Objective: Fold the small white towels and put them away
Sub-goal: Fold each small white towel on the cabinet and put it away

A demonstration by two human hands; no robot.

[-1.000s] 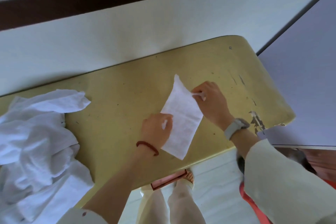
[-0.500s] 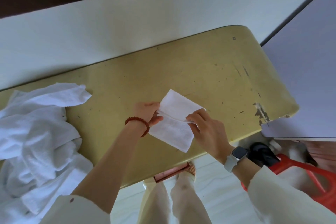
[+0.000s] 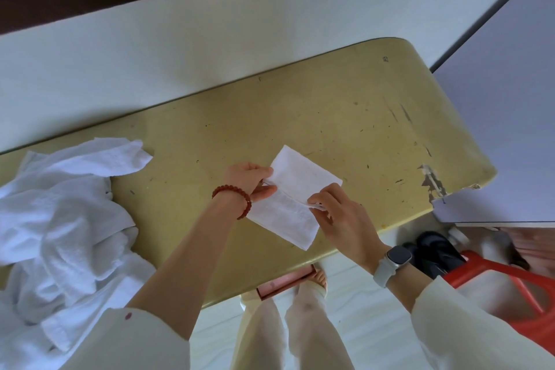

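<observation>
Yellow and scuffed, the table (image 3: 345,117) stands against a white wall (image 3: 210,45), its paint chipped at the right end beside a pale grey panel (image 3: 510,129). Near the front edge lies a small white towel (image 3: 288,204), partly folded, a crease running across its middle. The left hand (image 3: 250,179) pinches the left end of that crease between thumb and fingertips, the fingers closed on the cloth; a red bead bracelet (image 3: 237,197) circles that wrist. The right hand (image 3: 339,216) grips the crease's right end the same way, fingers curled shut on the fabric (a pale smartwatch (image 3: 393,261) sits on this wrist). At the table's left end, well apart from the hands, a rumpled heap of white towels (image 3: 60,234) spills over the edge. Under the table's right end a red plastic stool (image 3: 510,276) shows.
</observation>
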